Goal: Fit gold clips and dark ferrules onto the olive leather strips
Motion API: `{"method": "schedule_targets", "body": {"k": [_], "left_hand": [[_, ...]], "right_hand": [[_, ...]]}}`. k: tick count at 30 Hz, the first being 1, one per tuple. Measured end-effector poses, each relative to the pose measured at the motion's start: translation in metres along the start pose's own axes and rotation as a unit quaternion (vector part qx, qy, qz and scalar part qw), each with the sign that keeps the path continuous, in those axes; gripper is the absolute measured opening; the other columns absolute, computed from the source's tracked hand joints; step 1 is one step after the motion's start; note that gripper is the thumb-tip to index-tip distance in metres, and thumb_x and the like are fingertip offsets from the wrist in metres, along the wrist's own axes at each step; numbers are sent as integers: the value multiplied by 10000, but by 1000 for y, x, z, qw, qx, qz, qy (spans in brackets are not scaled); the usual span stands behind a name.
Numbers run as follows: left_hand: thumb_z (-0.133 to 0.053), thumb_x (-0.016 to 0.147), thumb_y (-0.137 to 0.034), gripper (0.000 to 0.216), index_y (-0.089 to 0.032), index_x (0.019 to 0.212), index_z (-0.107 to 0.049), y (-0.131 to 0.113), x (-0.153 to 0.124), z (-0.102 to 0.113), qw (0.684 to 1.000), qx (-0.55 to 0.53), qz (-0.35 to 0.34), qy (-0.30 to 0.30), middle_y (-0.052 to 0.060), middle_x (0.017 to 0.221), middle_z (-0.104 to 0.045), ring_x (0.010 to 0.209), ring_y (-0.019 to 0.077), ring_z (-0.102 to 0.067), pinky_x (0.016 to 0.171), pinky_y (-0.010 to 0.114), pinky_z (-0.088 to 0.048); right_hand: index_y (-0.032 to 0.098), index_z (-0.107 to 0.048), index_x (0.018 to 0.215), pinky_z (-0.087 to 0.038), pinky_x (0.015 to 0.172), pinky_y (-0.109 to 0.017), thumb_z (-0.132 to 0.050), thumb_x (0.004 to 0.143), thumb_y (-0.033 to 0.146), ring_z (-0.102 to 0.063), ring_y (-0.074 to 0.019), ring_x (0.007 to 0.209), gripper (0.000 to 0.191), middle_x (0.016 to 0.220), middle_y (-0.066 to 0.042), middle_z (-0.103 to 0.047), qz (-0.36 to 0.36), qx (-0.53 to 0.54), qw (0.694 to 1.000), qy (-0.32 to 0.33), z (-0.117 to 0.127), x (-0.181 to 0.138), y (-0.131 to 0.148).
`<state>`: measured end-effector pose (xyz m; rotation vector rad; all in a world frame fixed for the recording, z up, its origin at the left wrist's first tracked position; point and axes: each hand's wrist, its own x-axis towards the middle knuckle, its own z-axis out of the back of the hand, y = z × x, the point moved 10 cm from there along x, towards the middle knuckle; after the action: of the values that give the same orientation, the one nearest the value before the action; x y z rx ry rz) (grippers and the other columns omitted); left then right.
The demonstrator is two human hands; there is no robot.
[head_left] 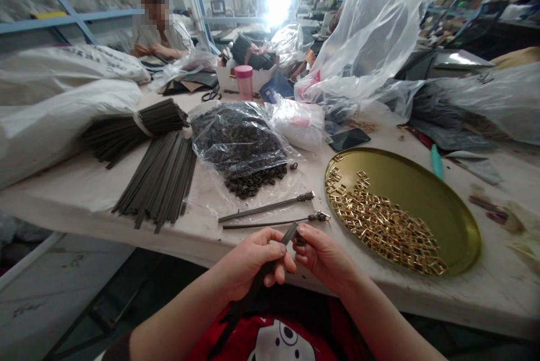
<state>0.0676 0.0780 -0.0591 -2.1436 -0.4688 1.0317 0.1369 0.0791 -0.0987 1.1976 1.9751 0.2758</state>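
My left hand (pixel 264 257) is closed around a thin dark strap (pixel 250 300), whose tip points up toward my right hand and whose tail hangs over my lap. Fingers of my right hand (pixel 324 254) pinch a small dark loop (pixel 300 239) right at the strap's tip; whether the strap passes through it I cannot tell. Just beyond my hands, two straps (pixel 265 207) lie with metal buckles at their right ends. A pile of loose straps (pixel 158 181) rests to the left, and small dark loops (pixel 255 181) spill from a clear plastic bag (pixel 240 136).
At right stands a round gold tray (pixel 413 186) with many gold buckles (pixel 383 226). A tied strap bundle (pixel 130 127) lies beside white sacks (pixel 54 108) at left. Behind are a pink cup (pixel 243 82) and a large clear bag (pixel 363 35). Another person (pixel 158 23) sits across the table.
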Motion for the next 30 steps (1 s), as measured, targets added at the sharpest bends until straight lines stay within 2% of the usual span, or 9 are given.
{"method": "schedule_targets", "body": {"k": [8,15,18,20,22,25,27,28,30], "left_hand": [[-602,707,-259,214,-154,787,-433,-1,2,-1,1000,-22,-11,12,-1,621,-615,356,26,-434,320,134,-225],[-605,732,-293,229,-138,809,-455,-1,5,-3,999,-17,-13,50,11,638,-613,388,31,-470,336,130,-246],[-608,734,-286,222,-139,804,-457,0,8,1,999,-23,-11,42,17,648,-626,392,33,-478,338,131,-249],[-604,731,-276,210,-142,792,-455,2,9,7,1000,-19,-5,20,20,645,-638,378,33,-474,330,133,-240],[-589,731,-256,186,-147,790,-450,4,10,14,1000,-10,-2,-7,21,638,-648,367,37,-474,325,134,-239],[-546,741,-216,135,-155,809,-448,4,11,17,1000,6,-10,-23,18,650,-659,382,48,-500,332,132,-260],[-523,754,-210,112,-156,818,-449,3,11,16,999,25,-19,-27,11,648,-659,390,50,-509,343,131,-278],[-518,761,-217,110,-155,820,-448,3,11,15,999,35,-21,-30,9,642,-657,392,50,-510,347,132,-285],[-521,769,-239,129,-154,823,-440,4,10,14,997,58,-22,-35,9,637,-656,399,54,-515,355,136,-293]], "right_hand": [[165,-548,702,-447,520,-222,-651,680,331,-545,-104,541,197,639,4,-601,-31,7,999,-5,1,1,-17],[167,-533,705,-402,499,-193,-656,681,348,-513,-83,530,219,617,25,-570,-24,16,1000,11,0,5,-18],[175,-514,713,-378,476,-197,-642,684,387,-487,-83,508,249,615,31,-541,-13,-26,1000,-3,3,8,-15],[187,-496,709,-371,471,-207,-633,689,407,-461,-83,484,260,593,48,-499,48,-103,993,-40,9,7,1],[202,-490,717,-379,485,-224,-613,717,398,-450,-92,483,231,585,54,-470,167,-226,955,-98,13,-3,30],[214,-538,755,-415,574,-267,-547,787,321,-512,-143,610,112,675,3,-529,325,-443,828,-108,-12,-28,63],[218,-574,794,-428,642,-295,-506,813,254,-542,-175,711,79,762,-36,-571,360,-546,753,-67,-32,-35,64],[218,-582,813,-432,664,-303,-495,818,228,-550,-184,743,88,790,-46,-582,363,-579,728,-50,-38,-36,61],[211,-584,840,-440,667,-302,-492,820,199,-562,-185,753,95,806,-50,-592,356,-618,700,-39,-43,-35,57]]}}
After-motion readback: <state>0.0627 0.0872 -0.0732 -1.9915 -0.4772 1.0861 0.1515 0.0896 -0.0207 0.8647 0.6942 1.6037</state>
